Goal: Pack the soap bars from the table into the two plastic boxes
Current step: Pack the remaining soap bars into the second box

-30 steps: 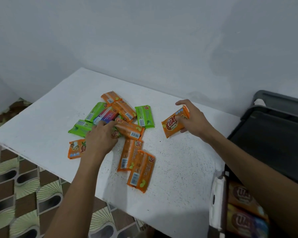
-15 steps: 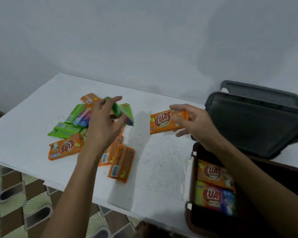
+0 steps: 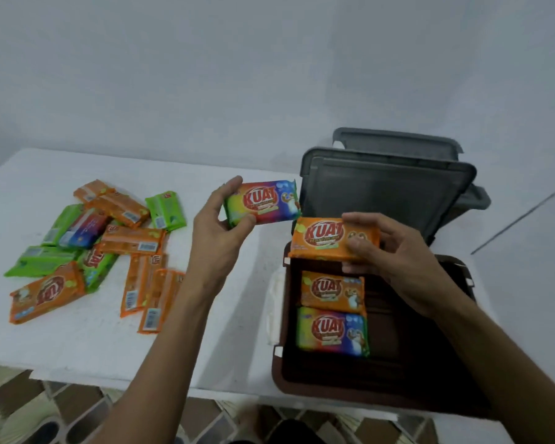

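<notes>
The grey plastic piece (image 3: 398,139) behind the raised lid (image 3: 385,193) is mostly hidden by it. The brown box (image 3: 277,373) is partly covered by the right forearm (image 3: 510,347), and print on the heaped soap bars (image 3: 132,241) is blurred.

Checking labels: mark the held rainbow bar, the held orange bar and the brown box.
held rainbow bar (image 3: 263,201): head view, middle of wrapper front.
held orange bar (image 3: 321,238): head view, logo on wrapper.
brown box (image 3: 278,374): head view, left rim.
</notes>
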`<control>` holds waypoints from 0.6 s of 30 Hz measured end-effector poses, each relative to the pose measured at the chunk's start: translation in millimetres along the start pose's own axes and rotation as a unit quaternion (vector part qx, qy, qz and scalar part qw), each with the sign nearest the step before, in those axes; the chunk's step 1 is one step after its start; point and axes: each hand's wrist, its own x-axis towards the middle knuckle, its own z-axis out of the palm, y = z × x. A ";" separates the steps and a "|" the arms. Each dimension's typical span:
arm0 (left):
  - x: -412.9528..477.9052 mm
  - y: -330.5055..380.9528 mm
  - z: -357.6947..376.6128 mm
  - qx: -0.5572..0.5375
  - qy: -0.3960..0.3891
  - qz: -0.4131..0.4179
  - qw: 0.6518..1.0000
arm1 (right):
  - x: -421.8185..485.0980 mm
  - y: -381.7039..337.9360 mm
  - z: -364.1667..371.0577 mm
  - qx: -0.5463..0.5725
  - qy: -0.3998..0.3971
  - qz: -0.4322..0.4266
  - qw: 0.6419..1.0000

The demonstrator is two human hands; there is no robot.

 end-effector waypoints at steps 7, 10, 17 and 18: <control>-12.2 -24.0 32.8 -0.072 -0.028 -0.069 0.995 | -25.6 24.1 -25.0 -0.026 0.018 0.047 0.998; -15.5 -28.7 39.8 -0.067 -0.044 -0.081 0.993 | -21.1 37.1 -24.1 -0.044 0.023 0.076 0.996; -20.7 -31.5 43.3 -0.047 -0.057 -0.087 0.993 | -15.5 69.9 -12.7 -0.147 0.010 0.108 0.983; -20.4 -32.2 42.9 -0.042 -0.058 -0.090 0.993 | -16.5 72.9 -12.2 -0.197 0.010 0.095 0.976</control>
